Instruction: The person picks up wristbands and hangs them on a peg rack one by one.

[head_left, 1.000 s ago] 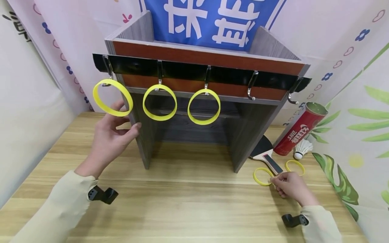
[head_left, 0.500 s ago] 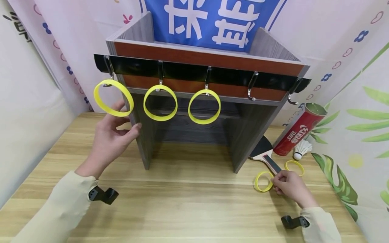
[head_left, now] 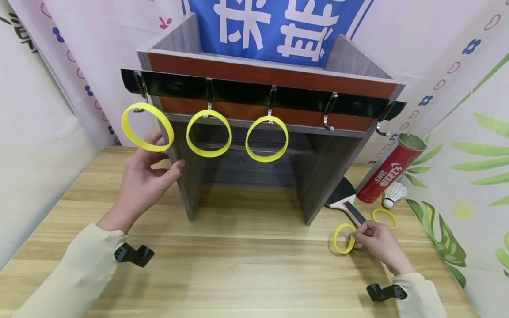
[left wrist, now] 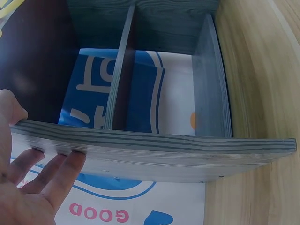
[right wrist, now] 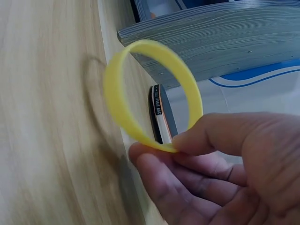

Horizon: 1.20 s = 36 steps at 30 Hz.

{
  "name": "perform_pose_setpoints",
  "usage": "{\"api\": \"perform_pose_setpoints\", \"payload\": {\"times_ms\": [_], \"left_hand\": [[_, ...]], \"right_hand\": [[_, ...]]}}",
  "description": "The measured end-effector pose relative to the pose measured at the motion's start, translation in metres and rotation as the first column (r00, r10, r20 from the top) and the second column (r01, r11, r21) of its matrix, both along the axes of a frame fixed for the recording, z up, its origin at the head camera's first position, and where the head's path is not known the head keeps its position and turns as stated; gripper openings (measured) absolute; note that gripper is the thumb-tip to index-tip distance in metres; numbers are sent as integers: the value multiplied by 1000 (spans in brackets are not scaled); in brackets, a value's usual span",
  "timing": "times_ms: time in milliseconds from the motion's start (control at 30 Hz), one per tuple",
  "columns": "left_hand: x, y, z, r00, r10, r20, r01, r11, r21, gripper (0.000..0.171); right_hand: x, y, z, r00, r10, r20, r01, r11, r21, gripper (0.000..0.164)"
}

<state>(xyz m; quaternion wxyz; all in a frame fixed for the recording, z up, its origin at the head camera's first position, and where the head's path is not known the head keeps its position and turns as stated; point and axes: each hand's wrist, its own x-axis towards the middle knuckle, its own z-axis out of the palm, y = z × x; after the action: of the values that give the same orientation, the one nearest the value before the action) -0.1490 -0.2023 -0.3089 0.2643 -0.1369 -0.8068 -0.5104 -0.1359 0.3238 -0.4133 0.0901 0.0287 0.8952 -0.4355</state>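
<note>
In the head view, my left hand [head_left: 141, 183] grips the left side panel of the grey wooden shelf [head_left: 184, 194]. The left wrist view has its thumb at the panel's edge and its fingers on the outer face. My right hand [head_left: 379, 245] pinches a yellow ring [right wrist: 112, 96] by its lower rim between thumb and fingers. That ring stands tilted just above the table, beside the paddle handle. Three more yellow rings hang from the left, second and middle hooks of a black hook rail [head_left: 242, 92]. The two right-hand hooks [head_left: 329, 117] hold nothing.
Beyond the right hand lies another yellow ring [head_left: 374, 215] on the wooden table [head_left: 246, 274]. A table tennis paddle [head_left: 343, 193], a red tube [head_left: 387, 172] and a shuttlecock [head_left: 395, 194] stand or lie right of the shelf. Printed cloth surrounds the table.
The ring at my right hand has turned from lying nearly flat to a more upright tilt, shifting slightly toward me. The left hand and the hanging rings look unmoved.
</note>
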Motion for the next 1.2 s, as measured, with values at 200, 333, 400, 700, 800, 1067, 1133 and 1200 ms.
{"api": "perform_pose_setpoints", "payload": {"times_ms": [200,333,400,700,800,1067,1133,1200], "left_hand": [[1,0,1,1000,2,6,-2,1000,1,69],[0,0,0,1000,6,4,-6,1000,6,68],[0,0,0,1000,8,3,-9,1000,4,68],[-2,-1,-2,1000,-1,-8,1,1000,-4,68],[-2,-1,-2,1000,-1,-10,1,1000,1,68],[0,-1,-1,1000,15,1,-15,1000,-5,69],[0,-1,-2,1000,15,3,-14,1000,-4,70],[0,-1,-2,1000,14,5,-14,1000,-2,69]], "right_hand": [[0,-1,-2,1000,-10,-5,9,999,-52,9],[0,-2,-3,1000,-8,-8,7,992,-127,12],[0,-3,-2,1000,-2,-11,0,986,-169,15],[6,-5,6,997,24,-69,-50,917,-396,4],[9,-6,11,996,25,-91,-65,880,-471,7],[22,-24,39,975,45,-218,-163,810,-564,20],[26,-32,49,966,39,-257,-183,804,-566,20],[29,-41,59,953,22,-301,-198,799,-568,20]]}}
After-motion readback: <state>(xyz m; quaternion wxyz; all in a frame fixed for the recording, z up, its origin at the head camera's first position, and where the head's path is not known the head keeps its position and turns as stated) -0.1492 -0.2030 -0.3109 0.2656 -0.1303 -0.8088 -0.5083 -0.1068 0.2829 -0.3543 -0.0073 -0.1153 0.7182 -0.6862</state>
